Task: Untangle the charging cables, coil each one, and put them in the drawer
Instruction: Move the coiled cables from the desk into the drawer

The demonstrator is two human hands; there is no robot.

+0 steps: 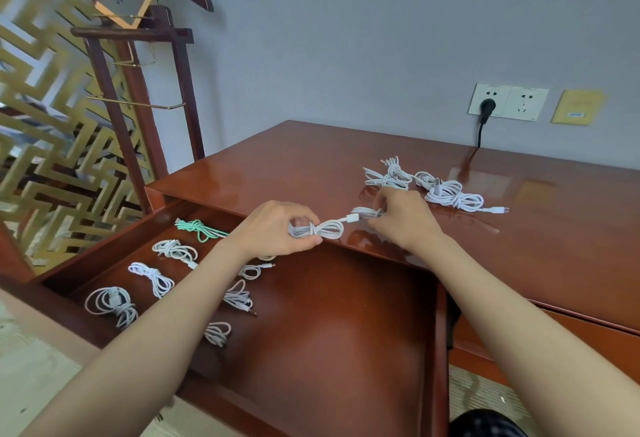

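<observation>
1. Over the front edge of the shiny red-brown wooden desk [311,159], the left hand [273,229] pinches a small white coiled cable [329,229] — thumb under it, fingers curled over one end.
2. The right hand [405,218] has its fingers curled round a second white cable bundle [365,211]. This bundle lies on the desk top, just beside the first one. A white plug end [353,218] sticks out between the two.
3. I cannot tell which of the two cables the plug end belongs to. If they are hooked together, pulling the hands apart could tug a coil open.
4. The small white coiled cable is up in the air, at the edge of the open wooden drawer [346,332]. The hand grips only one end, so the loops could slip out and the coil could come loose.
5. The drawer holds a green coiled cable [199,229] and several white coiled cables [110,303] on its left side. A dropped coil could land on them and get mixed up — the bare part of the drawer looks safer.
6. More white coils on the desk [450,194] lie close behind the right hand. A quick move of that hand could knock them together and tangle them.
</observation>
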